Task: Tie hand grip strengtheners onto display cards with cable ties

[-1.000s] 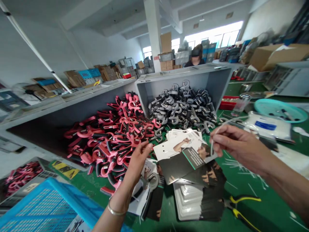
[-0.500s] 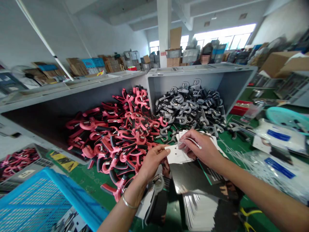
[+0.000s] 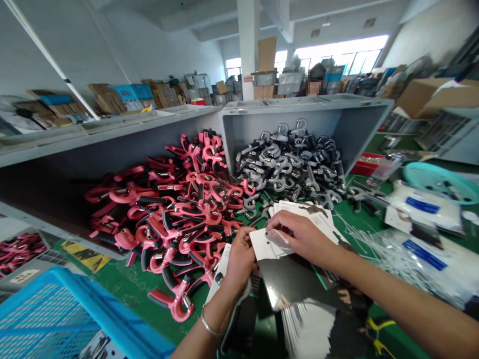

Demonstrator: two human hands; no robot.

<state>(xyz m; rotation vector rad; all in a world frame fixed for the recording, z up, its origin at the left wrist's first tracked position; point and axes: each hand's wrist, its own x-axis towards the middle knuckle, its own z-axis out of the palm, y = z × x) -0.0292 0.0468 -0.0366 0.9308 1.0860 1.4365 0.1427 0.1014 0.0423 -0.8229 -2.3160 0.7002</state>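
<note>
Fingers curled, my left hand [image 3: 239, 254] is closed at the left edge of a packaging card [image 3: 262, 244] with a white punched top and a dark printed body. My right hand [image 3: 299, 234] bends over that white top, its fingertips pinched beside a small hole. What sits in the pinch is hidden. Beneath my left wrist lies a grey-and-black hand grip strengthener [image 3: 239, 319], partly covered, with a white card edge [image 3: 221, 269] beside it. More cards lie fanned [image 3: 318, 214] behind my right hand, and a card stack [image 3: 310, 329] is in front.
Pink hand grips [image 3: 179, 209] spill from a tipped grey crate [image 3: 112, 124]; grey ones [image 3: 288, 159] spill from a second crate [image 3: 359, 104]. White cable ties [image 3: 377, 259], plastic bags [image 3: 430, 209] and a teal basin [image 3: 441, 182] are right. A blue basket [image 3: 75, 299] stands front left. A person [image 3: 314, 82] is beyond.
My right fingers have moved left toward the card's hole; the white strip seen at them no longer shows. My left thumb has left the card's top face, and a white card edge appears beside my left wrist.
</note>
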